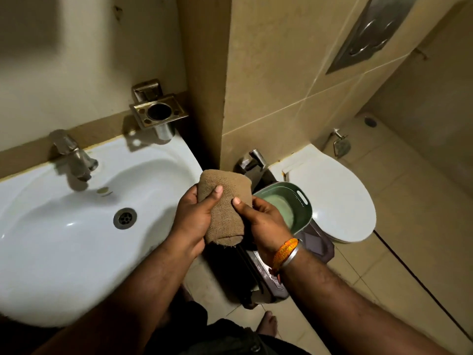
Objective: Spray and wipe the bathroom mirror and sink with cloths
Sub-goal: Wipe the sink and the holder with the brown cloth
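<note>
A brown coarse-woven cloth (226, 206), folded into a thick roll, is held upright just past the right rim of the white sink (64, 252). My left hand (194, 219) grips its left side with the thumb across the front. My right hand (263, 221) grips its right side, thumb on the fabric. The sink's metal tap (74, 157) stands at the back left and the drain (125, 218) shows in the basin. The mirror's lower edge (30, 24) appears blurred at the top left. No spray bottle is in view.
A green tub (299, 201) rests on a dark stool (271, 267) right of my hands, under a wall tap (252, 160). A white toilet (332, 196) stands further right. A metal holder (158, 111) is mounted above the sink. A tiled pillar (204, 73) divides the two areas.
</note>
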